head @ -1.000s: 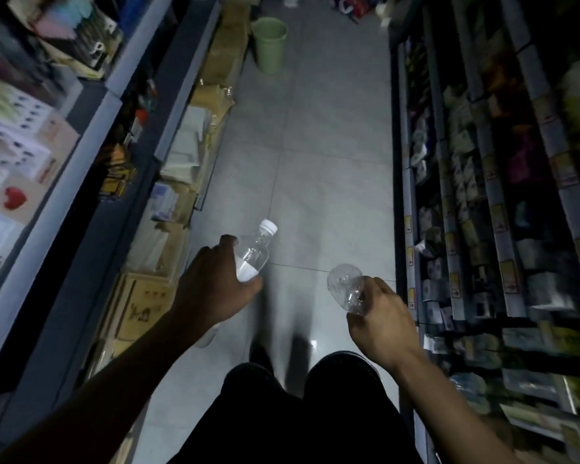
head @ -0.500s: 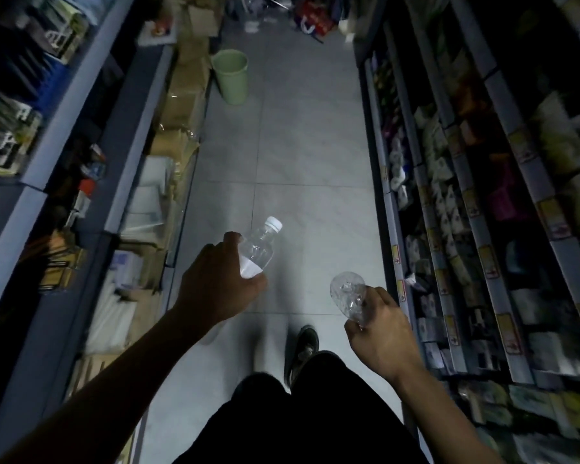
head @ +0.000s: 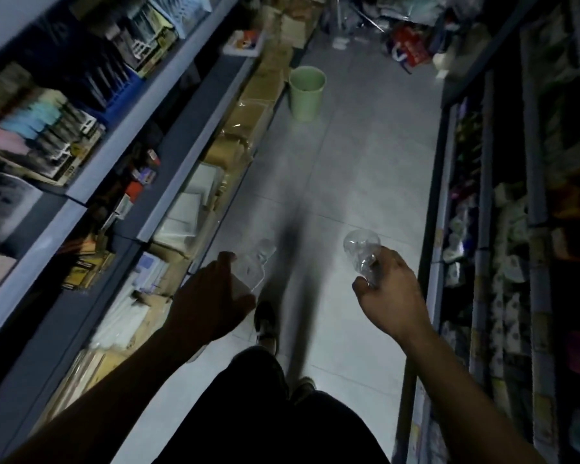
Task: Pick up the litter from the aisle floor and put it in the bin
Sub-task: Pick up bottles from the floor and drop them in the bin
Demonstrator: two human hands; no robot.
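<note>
Along the left side run grey metal shelves [head: 168, 128] stacked with packaged goods, and a row of brown cardboard boxes [head: 248, 118] lines their foot. Two clear plastic bottles are in view, one in each hand, and one bin. The left hand [head: 211, 296] reaches forward with its back to the camera, its fingers [head: 225, 259] curled round a clear plastic bottle [head: 257, 262]; this bottle is blurred, its neck pointing away and up to the right, and its cap cannot be made out. Below the hands, a dark shoe [head: 265, 321] stands on the pale grey tiled aisle floor [head: 359, 169], with dark trousers at the bottom edge of the view. Farther up the aisle, well apart from both hands, a pale green round plastic bin [head: 306, 93] stands upright on the floor just beside the boxes, its mouth open. The right hand [head: 390, 296] is held out at about the same height as the left, its fingers and thumb gripping a second clear, crumpled plastic bottle [head: 362, 252] whose rounded end sticks up and away above the knuckles. On the right, dark shelves [head: 503, 229] carry more packaged goods, too dim to identify.
</note>
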